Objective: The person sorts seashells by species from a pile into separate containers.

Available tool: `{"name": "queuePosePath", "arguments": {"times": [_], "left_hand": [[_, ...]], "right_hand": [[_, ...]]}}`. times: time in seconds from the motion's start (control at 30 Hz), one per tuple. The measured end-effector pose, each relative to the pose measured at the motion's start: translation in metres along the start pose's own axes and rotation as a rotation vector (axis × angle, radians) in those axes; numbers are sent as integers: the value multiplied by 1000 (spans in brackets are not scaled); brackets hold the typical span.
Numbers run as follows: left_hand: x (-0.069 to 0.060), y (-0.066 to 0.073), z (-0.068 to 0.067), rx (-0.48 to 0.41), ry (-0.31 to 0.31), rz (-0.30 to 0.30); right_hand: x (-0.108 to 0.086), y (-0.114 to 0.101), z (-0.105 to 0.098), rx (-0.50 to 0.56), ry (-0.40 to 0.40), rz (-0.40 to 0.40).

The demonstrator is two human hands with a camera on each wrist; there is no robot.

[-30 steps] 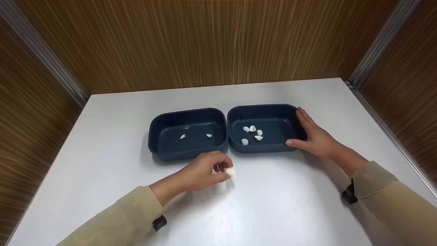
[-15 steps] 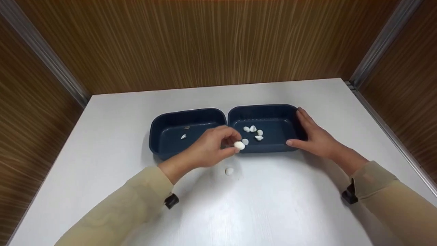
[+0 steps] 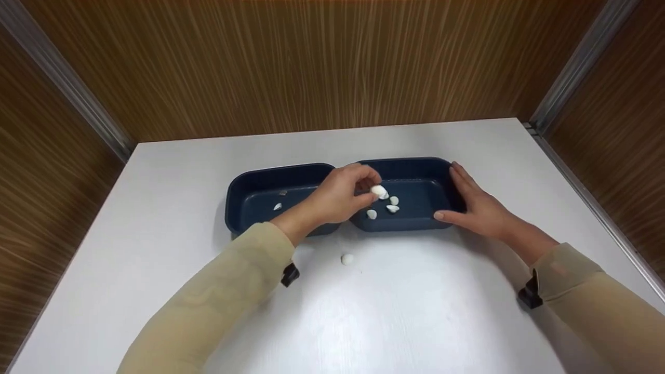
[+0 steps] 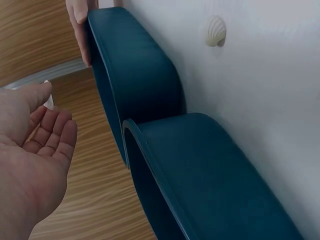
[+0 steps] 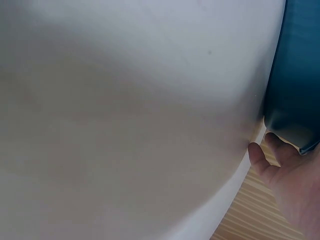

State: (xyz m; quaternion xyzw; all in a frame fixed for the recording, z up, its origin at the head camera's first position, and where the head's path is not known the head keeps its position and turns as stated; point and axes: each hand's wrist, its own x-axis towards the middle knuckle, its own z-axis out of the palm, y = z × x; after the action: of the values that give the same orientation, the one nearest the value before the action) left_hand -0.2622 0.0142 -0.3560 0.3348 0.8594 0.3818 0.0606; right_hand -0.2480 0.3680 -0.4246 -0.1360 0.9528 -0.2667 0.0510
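My left hand (image 3: 345, 193) pinches a small white seashell (image 3: 378, 191) between thumb and fingertips, above the left part of the right dark blue container (image 3: 410, 224). Several white shells, among them one shell (image 3: 372, 214) near the front wall, lie on that container's floor; the held shell hides part of the group. At the container's right end rests my right hand (image 3: 480, 213), fingers extended along the outer side and thumb at the front corner. In the left wrist view, the held white shell (image 4: 49, 96) shows edge-on beside the thumb.
The left dark blue container (image 3: 249, 218) stands beside the right one, holding a white shell (image 3: 278, 206) and a small brown piece (image 3: 283, 192); my left arm covers part of it. A ribbed shell (image 4: 216, 31) lies on the white table (image 3: 415, 301). Wood-patterned panels (image 3: 322, 67) enclose the table.
My left hand has lifted a shell from the table in front and carried it up and right over the right container. Another shell stays on the table. My right hand has kept its place.
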Motion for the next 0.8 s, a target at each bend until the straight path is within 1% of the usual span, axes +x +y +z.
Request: {"name": "queuePosePath", "arguments": {"times": [0.17,0.3,0.43,0.67,0.8], "left_hand": [[15,-7,3,-2,9,-37],[22,-13,6,-1,20,-53],[25,-17,8,-4,19,-73],[30,-17,12,-6,17,-90],[33,-18,16,18,29,-101]], "right_hand": [[-1,1,0,2,0,1],[-1,1,0,3,-1,-1],[-1,1,-1,6,-2,-3],[-2,2,-1,5,-2,-5],[-1,1,-1,1,1,-14]]}}
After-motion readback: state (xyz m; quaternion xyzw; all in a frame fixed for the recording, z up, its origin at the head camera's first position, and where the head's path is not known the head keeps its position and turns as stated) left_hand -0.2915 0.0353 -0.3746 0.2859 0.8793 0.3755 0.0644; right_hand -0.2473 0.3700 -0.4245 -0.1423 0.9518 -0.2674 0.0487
